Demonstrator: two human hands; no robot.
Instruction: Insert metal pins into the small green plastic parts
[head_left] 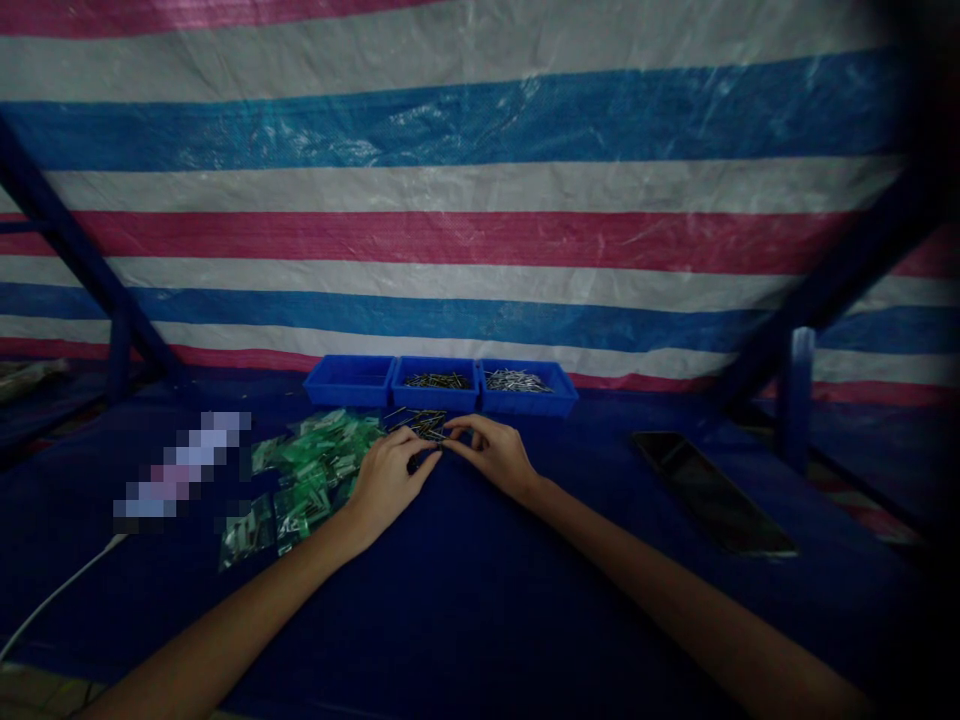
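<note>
Both hands meet at a small loose pile of thin metal pieces (425, 422) on the blue table. My left hand (390, 475) is at the pile's near left side, thumb and fingers bent toward each other; what lies between them is too small to make out. From the right, my right hand (497, 455) reaches in with its fingertips curled together at the pile's edge, and anything in them is hidden. Behind the pile, a middle blue bin (435, 398) holds brownish pins and a right blue bin (529, 403) holds silvery ones.
An empty-looking blue bin (349, 382) stands at the left of the row. Small green and clear bags (322, 460) lie left of my left hand. A dark phone (709, 490) rests at right. A white cable (64, 590) runs from a blurred-out item at left. Striped sheeting hangs behind.
</note>
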